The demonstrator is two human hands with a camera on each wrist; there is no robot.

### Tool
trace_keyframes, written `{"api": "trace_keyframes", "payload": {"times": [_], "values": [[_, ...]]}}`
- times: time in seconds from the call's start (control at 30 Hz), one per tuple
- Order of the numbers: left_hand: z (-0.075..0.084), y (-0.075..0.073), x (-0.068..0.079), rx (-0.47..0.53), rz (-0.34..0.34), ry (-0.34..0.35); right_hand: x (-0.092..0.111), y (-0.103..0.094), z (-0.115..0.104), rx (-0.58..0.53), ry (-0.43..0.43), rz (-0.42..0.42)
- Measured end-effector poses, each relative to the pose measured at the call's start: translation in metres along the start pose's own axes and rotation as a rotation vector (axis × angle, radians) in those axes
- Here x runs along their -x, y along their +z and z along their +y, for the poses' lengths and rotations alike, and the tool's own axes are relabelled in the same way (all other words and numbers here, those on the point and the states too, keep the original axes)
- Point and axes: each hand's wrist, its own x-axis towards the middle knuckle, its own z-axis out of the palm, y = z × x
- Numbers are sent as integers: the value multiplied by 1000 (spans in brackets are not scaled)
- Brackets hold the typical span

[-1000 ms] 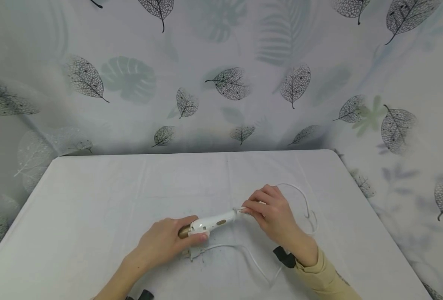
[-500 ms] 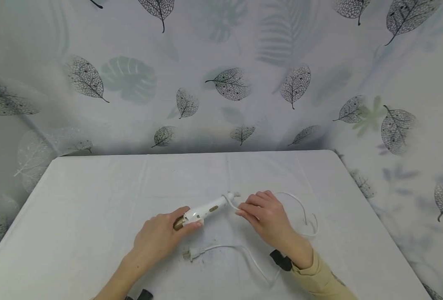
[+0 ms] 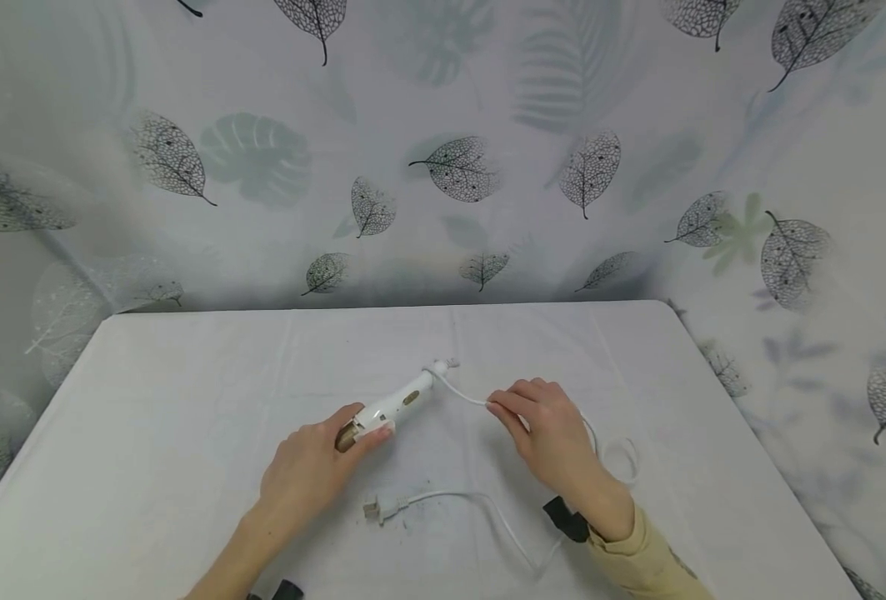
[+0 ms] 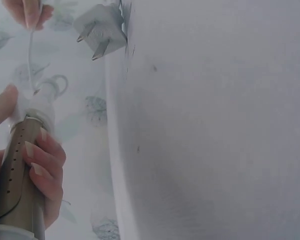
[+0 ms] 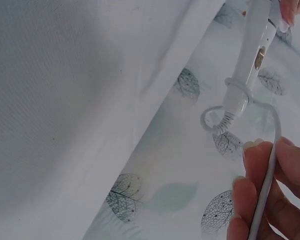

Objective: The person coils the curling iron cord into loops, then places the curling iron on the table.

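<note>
My left hand point(image 3: 303, 467) grips a curling iron point(image 3: 401, 400) by its gold barrel point(image 4: 22, 170), which has a row of small holes. The white handle slants up and away to the right, with a gold oval button point(image 5: 260, 58) on its side. The white cord point(image 5: 277, 125) leaves the handle's tail, loops back and goes around the handle near that end. My right hand point(image 3: 548, 433) pinches the cord between thumb and fingers, a short way right of the handle. The barrel's far end is hidden by my left hand in the head view.
A two-pin plug point(image 3: 384, 508) lies on the white-covered table point(image 3: 187, 400), in front of the curling iron. Its cord trails right, under my right forearm. A loose cord loop point(image 3: 624, 458) lies right of my right hand. A leaf-patterned backdrop point(image 3: 405, 242) stands behind the table.
The curling iron has moved left and away, its tail swinging upward. My right hand has drawn the cord across the handle, and a longer stretch now runs between handle and fingers.
</note>
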Motion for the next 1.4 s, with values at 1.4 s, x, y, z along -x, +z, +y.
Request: {"api": "trace_keyframes", "payload": {"times": [1.4], "values": [[-6, -7, -4, 366, 92, 70, 4, -2, 2, -334, -21, -404]]}}
